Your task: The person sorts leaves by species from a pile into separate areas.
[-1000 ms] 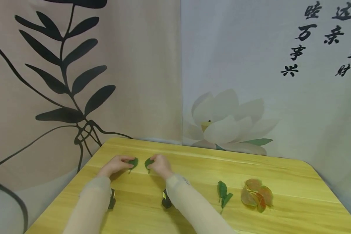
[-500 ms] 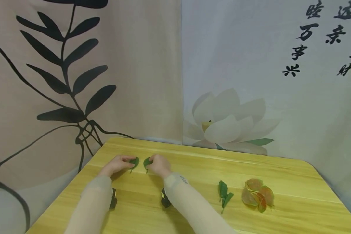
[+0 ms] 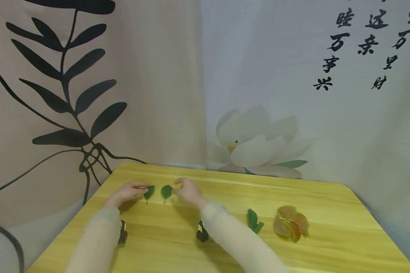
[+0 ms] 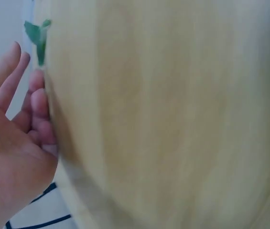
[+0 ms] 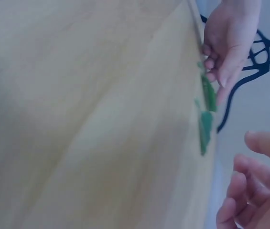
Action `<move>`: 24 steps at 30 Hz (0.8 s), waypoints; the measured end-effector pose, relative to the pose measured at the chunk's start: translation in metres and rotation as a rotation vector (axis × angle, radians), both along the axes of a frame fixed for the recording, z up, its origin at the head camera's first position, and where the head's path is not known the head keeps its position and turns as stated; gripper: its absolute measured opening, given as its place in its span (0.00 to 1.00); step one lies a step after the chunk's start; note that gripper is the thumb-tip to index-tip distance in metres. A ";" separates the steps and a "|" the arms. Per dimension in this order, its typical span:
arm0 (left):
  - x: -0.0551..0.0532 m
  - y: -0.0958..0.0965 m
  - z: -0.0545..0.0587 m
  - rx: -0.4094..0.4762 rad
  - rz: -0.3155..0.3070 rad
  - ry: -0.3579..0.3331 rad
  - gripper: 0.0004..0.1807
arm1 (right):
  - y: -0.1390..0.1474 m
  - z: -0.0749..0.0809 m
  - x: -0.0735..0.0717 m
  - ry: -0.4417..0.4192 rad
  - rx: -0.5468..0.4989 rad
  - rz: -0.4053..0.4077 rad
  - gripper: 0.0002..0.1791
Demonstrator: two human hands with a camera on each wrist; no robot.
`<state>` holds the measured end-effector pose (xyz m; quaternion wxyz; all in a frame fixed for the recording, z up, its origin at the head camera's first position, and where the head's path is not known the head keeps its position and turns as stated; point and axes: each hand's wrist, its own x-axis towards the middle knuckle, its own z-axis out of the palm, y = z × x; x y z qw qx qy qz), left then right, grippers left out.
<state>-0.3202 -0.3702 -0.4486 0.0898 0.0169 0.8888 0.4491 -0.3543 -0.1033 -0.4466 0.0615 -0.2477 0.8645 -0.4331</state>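
Note:
Two green leaves lie side by side near the table's far left. In the head view my left hand [image 3: 129, 192] is beside the left leaf [image 3: 149, 192], its thumb tip at or over the leaf's edge. Its thumb and index finger stand apart in the left wrist view, where the hand [image 4: 17, 143] holds nothing. My right hand [image 3: 188, 192] is just right of the other leaf [image 3: 166, 192], thumb and fingers parted. In the right wrist view a gap shows between the right hand [image 5: 259, 191] and the nearer leaf [image 5: 205, 129]; whether the left thumb touches its leaf is unclear.
More green leaves [image 3: 252, 219] lie right of the right forearm, partly hidden by the sleeve. Beyond them is a cluster of reddish leaves [image 3: 290, 223]. A printed curtain [image 3: 157, 94] hangs behind the yellow wooden table [image 3: 164, 242]. Dark wrist devices [image 3: 202, 232] show under the sleeves.
My right hand has let go of the right leaf and drawn slightly right. My left fingers have loosened from the left leaf. The head view has turned a little right.

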 end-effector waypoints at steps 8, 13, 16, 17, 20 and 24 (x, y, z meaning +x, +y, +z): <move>-0.003 0.006 0.027 0.036 -0.039 0.046 0.26 | 0.063 0.031 0.013 0.039 -0.016 0.017 0.18; -0.010 0.028 0.050 -0.078 -0.118 0.155 0.26 | 0.119 0.046 0.024 0.105 -0.031 0.012 0.14; -0.014 0.047 0.059 -0.080 -0.160 0.168 0.25 | 0.155 0.051 0.032 0.128 -0.027 0.005 0.14; -0.015 0.055 0.060 -0.075 -0.178 0.173 0.24 | 0.166 0.052 0.035 0.132 -0.022 0.000 0.13; -0.016 0.080 0.060 -0.047 -0.217 0.159 0.22 | 0.197 0.051 0.044 0.129 -0.001 -0.025 0.13; -0.015 0.114 0.056 -0.047 -0.257 0.137 0.20 | 0.229 0.047 0.058 0.097 0.028 -0.085 0.12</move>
